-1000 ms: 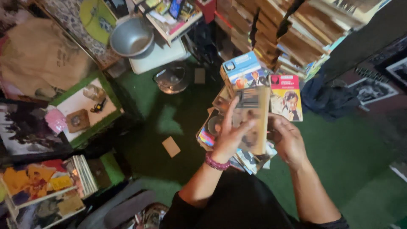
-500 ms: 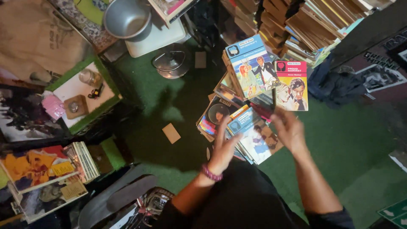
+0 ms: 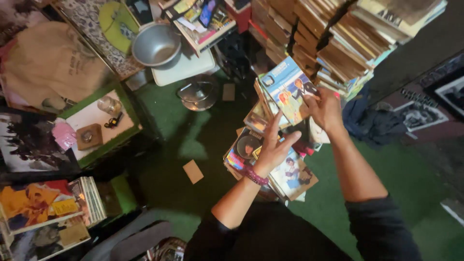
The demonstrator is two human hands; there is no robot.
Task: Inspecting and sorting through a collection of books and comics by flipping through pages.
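Since half a second ago the right hand (image 3: 325,108) has pinched the blue illustrated paperback (image 3: 287,87) on the far pile, while the left hand (image 3: 273,147), fingers apart, has let go and hovers over the near heap of picture-cover booklets (image 3: 292,176).

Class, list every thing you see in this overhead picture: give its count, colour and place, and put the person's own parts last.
blue-covered booklet: one, blue, held up by the right hand.
pile of booklets: many, mixed colours, on the green floor under the hands.
book stacks: several, tan spines, top right.
metal bowl: one, grey, top centre.
tray: one, green-edged, left.
cardboard square: one, tan, on the green floor.
dark cloth: one, navy, right.
left hand: one, open over the pile, pink wristband.
right hand: one, gripping the booklet.
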